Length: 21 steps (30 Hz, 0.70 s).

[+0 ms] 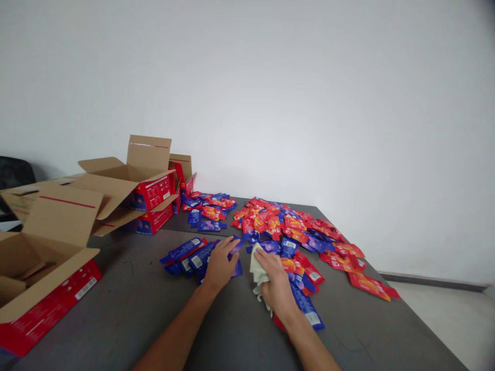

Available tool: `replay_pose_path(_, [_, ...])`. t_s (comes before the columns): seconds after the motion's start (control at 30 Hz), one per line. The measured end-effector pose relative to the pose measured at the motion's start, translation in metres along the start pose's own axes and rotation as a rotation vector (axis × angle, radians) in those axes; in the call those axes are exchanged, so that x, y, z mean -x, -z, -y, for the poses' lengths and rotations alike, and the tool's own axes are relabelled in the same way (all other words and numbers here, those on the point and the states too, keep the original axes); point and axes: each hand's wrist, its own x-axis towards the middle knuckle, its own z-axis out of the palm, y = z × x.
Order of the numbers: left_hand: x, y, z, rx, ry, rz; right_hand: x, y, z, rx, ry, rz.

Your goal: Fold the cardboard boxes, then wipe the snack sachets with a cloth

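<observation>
My left hand [221,264] is closed on a blue spouted pouch [238,243], its fingers and thumb at the pouch's near end. Beside and under that hand lies a row of overlapping blue pouches [198,259], some with white barcode labels. My right hand [276,282] grips a crumpled whitish cloth [257,270], which hangs down toward the table. Just right of this hand are more pouches, among them a blue one [308,308] partly hidden by the wrist. Red-orange pouches [309,267] lie close by too.
A large heap of red and blue pouches [266,216] covers the table's far right, with a smaller pile [212,206] behind. Open red cartons [157,191] are stacked at left, and another open carton [58,304] stands nearer. The dark table [127,309] meets a white wall.
</observation>
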Motion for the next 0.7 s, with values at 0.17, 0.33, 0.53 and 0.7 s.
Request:
replay_pose_path(0.17, [0.000,0.005,0.022,-0.672,-0.059,0.106,-0.002,0.011,-0.023,0.118,-0.132,-0.129])
replay_pose_path(0.33, [0.004,0.002,0.025,-0.888,-0.066,0.065,-0.004,0.024,-0.031,0.198,-0.316,-0.145])
replay_pose_path(0.53, [0.005,-0.029,0.011,-0.809,-0.169,0.157,-0.006,0.036,-0.039,0.265,-0.431,-0.120])
replay_pose_path(0.7, [-0.013,-0.070,0.000,-0.527,-0.264,0.341,-0.004,0.037,-0.044,0.318,-0.471,-0.143])
